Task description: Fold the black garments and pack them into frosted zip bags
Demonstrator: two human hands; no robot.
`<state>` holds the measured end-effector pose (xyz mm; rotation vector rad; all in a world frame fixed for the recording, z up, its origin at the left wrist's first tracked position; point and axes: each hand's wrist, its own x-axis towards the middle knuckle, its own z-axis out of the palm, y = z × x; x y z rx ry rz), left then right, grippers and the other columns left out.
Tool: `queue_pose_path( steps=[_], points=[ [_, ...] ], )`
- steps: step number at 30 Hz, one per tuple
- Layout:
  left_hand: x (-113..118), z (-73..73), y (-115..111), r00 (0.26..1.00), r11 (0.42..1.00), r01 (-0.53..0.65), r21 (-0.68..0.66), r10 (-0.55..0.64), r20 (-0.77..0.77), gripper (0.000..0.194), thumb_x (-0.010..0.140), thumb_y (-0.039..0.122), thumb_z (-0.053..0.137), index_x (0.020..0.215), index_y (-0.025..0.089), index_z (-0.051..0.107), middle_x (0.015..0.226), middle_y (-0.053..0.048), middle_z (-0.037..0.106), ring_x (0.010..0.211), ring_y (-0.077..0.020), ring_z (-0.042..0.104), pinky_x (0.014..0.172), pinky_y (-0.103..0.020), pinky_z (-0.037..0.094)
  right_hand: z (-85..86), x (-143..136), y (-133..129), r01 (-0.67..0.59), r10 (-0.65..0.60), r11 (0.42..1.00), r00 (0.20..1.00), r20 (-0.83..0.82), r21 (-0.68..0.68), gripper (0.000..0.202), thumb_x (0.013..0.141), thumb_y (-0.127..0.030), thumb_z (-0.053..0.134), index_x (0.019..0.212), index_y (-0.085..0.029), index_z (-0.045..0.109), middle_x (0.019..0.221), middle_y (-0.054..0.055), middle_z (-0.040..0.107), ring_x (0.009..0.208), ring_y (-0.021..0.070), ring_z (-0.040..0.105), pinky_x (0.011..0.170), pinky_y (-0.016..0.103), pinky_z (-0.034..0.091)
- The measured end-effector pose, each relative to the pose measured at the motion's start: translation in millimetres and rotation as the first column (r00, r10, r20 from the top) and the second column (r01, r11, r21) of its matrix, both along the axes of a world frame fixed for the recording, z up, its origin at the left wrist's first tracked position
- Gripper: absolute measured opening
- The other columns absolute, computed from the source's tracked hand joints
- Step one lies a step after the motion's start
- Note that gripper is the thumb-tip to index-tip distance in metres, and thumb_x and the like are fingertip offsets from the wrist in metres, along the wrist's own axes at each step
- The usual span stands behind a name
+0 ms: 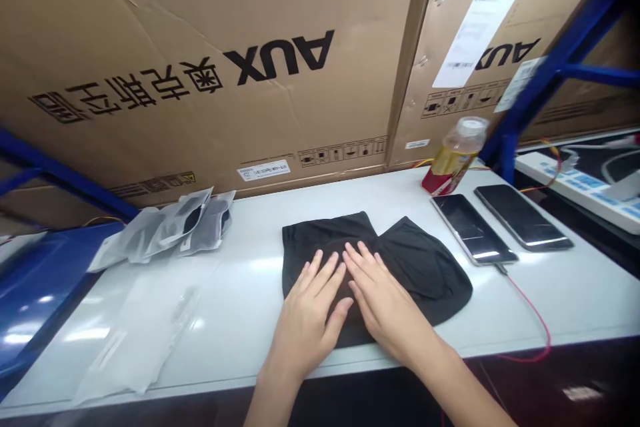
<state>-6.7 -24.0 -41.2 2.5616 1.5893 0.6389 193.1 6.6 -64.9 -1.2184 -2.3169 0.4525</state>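
Observation:
A black cloth garment (pixel 425 260) lies spread on the white tabletop, with a notch between two parts at its far edge. What kind of garment it is I cannot tell. My left hand (pixel 313 310) rests flat on its near left half, fingers stretched out. Beside it, my right hand (pixel 377 293) lies flat on the middle of the cloth, fingers extended. The fingertips of both hands almost meet. Neither hand grips anything; both palms face down. Parts of the cloth are hidden under the hands.
Frosted zip bags with dark contents (pixel 175 223) are piled at the left, near flat clear bags (pixel 135 333). Two phones (pixel 475 230) lie at the right, one on a red cable (pixel 537 317). Behind them stand a bottle (pixel 455 157), a power strip (pixel 585 187) and large cardboard boxes (pixel 210 7).

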Motion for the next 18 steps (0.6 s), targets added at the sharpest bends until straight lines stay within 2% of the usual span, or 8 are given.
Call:
queue_pose_path(
  steps=[1, 3, 6, 7, 10, 13, 15, 18],
  points=[
    [-14, 2.3, -4, 0.999, 0.997, -0.040, 0.059, 0.039, 0.025, 0.039, 0.106, 0.029, 0.053, 0.144, 0.025, 0.064, 0.149, -0.006, 0.066, 0.143, -0.0264, 0.057, 0.118, -0.046, 0.049, -2.8, 0, 0, 0.009, -0.009, 1.000, 1.000, -0.008, -0.011, 0.054, 0.111, -0.023, 0.034, 0.165, -0.018, 0.036, 0.171, 0.008, 0.035, 0.161, 0.0274, 0.025, 0.128, 0.057, 0.035],
    [-52, 7.3, -16, 0.966, 0.950, -0.257, 0.178, 0.247, 0.074, 0.027, 0.105, 0.028, 0.053, 0.119, 0.026, 0.077, 0.125, -0.005, 0.079, 0.122, -0.0239, 0.071, 0.112, -0.041, 0.053, -7.5, 1, 0, 0.020, -0.021, 0.999, 1.000, -0.020, -0.027, 0.054, 0.112, -0.027, 0.034, 0.166, -0.020, 0.034, 0.172, 0.006, 0.034, 0.161, 0.0269, 0.024, 0.129, 0.056, 0.034],
    [-121, 15.1, -39, 0.775, 0.749, -0.623, 0.224, 0.630, 0.049, 0.035, 0.102, 0.037, 0.055, 0.121, 0.016, 0.076, 0.123, -0.016, 0.077, 0.116, -0.0368, 0.071, 0.104, -0.055, 0.054, -9.0, 1, -1, 0.017, -0.019, 0.999, 0.999, -0.032, -0.049, 0.054, 0.112, -0.029, 0.033, 0.165, -0.021, 0.035, 0.172, 0.004, 0.033, 0.162, 0.0265, 0.023, 0.130, 0.056, 0.032],
    [-141, 17.4, -46, 0.665, 0.660, -0.730, 0.176, 0.746, -0.039, 0.041, 0.100, 0.044, 0.055, 0.123, 0.017, 0.076, 0.128, -0.016, 0.076, 0.117, -0.0401, 0.070, 0.100, -0.056, 0.055, -8.2, 1, -1, 0.016, -0.018, 0.998, 0.999, -0.036, -0.057, 0.054, 0.112, -0.029, 0.033, 0.165, -0.022, 0.035, 0.172, 0.004, 0.033, 0.162, 0.0265, 0.023, 0.130, 0.056, 0.031],
    [-182, 23.7, -59, 0.449, 0.459, -0.888, -0.032, 0.848, -0.283, 0.045, 0.097, 0.054, 0.055, 0.121, 0.025, 0.080, 0.126, -0.012, 0.077, 0.105, -0.0394, 0.073, 0.082, -0.050, 0.060, -4.9, 1, -1, 0.017, -0.020, 0.997, 0.999, -0.046, -0.069, 0.054, 0.112, -0.029, 0.033, 0.165, -0.022, 0.035, 0.172, 0.003, 0.033, 0.162, 0.0260, 0.023, 0.130, 0.056, 0.031],
    [-184, 31.7, -63, 0.358, 0.362, -0.931, -0.048, 0.880, -0.312, 0.045, 0.096, 0.059, 0.056, 0.115, 0.029, 0.083, 0.104, -0.012, 0.082, 0.078, -0.0334, 0.074, 0.061, -0.039, 0.054, -2.6, 1, -1, 0.023, -0.026, 0.997, 0.999, -0.044, -0.068, 0.054, 0.112, -0.028, 0.033, 0.166, -0.021, 0.035, 0.172, 0.003, 0.033, 0.162, 0.0260, 0.023, 0.130, 0.056, 0.031],
    [-167, 38.2, -63, 0.342, 0.355, -0.935, 0.022, 0.913, -0.222, 0.045, 0.095, 0.060, 0.057, 0.113, 0.028, 0.083, 0.098, -0.011, 0.082, 0.072, -0.0313, 0.072, 0.057, -0.036, 0.051, -0.8, 2, 0, 0.018, -0.021, 0.998, 0.999, -0.036, -0.067, 0.053, 0.112, -0.028, 0.033, 0.165, -0.020, 0.035, 0.172, 0.004, 0.034, 0.161, 0.0267, 0.025, 0.130, 0.056, 0.033],
    [-129, 45.1, -60, 0.480, 0.483, -0.870, 0.096, 0.875, -0.055, 0.034, 0.095, 0.053, 0.061, 0.107, 0.030, 0.083, 0.104, -0.006, 0.083, 0.075, -0.0282, 0.075, 0.062, -0.034, 0.052, 5.5, 0, -1, 0.012, -0.013, 0.999, 1.000, -0.025, -0.031, 0.052, 0.111, -0.026, 0.036, 0.162, -0.018, 0.039, 0.170, 0.006, 0.038, 0.160, 0.0288, 0.029, 0.127, 0.057, 0.037]
  ],
)
